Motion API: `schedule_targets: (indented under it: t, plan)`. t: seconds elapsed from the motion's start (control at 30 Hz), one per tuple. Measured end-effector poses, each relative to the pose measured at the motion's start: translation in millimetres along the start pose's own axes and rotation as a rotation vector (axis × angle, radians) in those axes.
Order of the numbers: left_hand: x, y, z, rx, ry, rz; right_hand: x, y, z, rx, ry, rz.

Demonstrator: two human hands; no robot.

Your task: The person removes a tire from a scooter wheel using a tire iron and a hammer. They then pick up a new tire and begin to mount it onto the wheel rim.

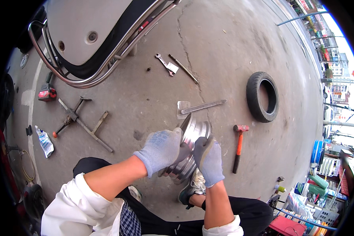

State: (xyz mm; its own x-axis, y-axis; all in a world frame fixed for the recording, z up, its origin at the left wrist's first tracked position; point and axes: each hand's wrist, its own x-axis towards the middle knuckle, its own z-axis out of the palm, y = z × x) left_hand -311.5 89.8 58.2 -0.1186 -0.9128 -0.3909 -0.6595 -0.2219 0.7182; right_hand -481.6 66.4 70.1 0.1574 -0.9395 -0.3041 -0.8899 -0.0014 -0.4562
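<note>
A shiny silver wheel rim [194,129] is held tilted above the ground in front of my shoes. My left hand [161,146], in a grey-blue work glove, is closed on its left side. My right hand [209,159], gloved alike, grips the rim's right side, with its fingers wrapped over the edge. Part of the rim is hidden behind both gloves. Just beyond it lies a flat metal bar [203,106], one end on a small clear plastic piece. To the right are a hammer [238,147] with an orange and black handle and a black tire [252,96].
A wrench [164,64] and a metal rod [183,69] lie farther out. At the left are a metal stand-like tool [80,120], a red-and-black power tool [47,93] and a white-blue packet [44,142]. A scooter seat with chrome rails [118,51] overhangs the upper left. Clutter fills the lower right.
</note>
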Motion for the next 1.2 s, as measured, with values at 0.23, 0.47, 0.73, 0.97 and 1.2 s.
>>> schedule_targets:
  t: [0.23,0.47,0.73,0.97,1.2]
  plan:
    - [29.7,-18.9,-13.4,0.008,0.193,-0.051,-57.3,-21.5,58.4,0.050,0.130,-0.020]
    - [28.0,-18.7,7.7,-0.122,0.075,-0.068,-106.6,-1.7,65.1,-0.015,0.071,0.001]
    - [0.2,-4.7,28.0,-0.067,0.014,-0.068,-16.1,-15.6,8.0,-0.075,-0.090,0.236]
    - [-6.9,1.9,30.6,-0.093,0.028,-0.064,84.0,11.5,-7.0,-0.471,-0.625,-0.241]
    - [5.3,-21.8,-9.4,-0.081,0.068,-0.105,12.9,-25.7,14.4,-0.222,-0.089,-0.175]
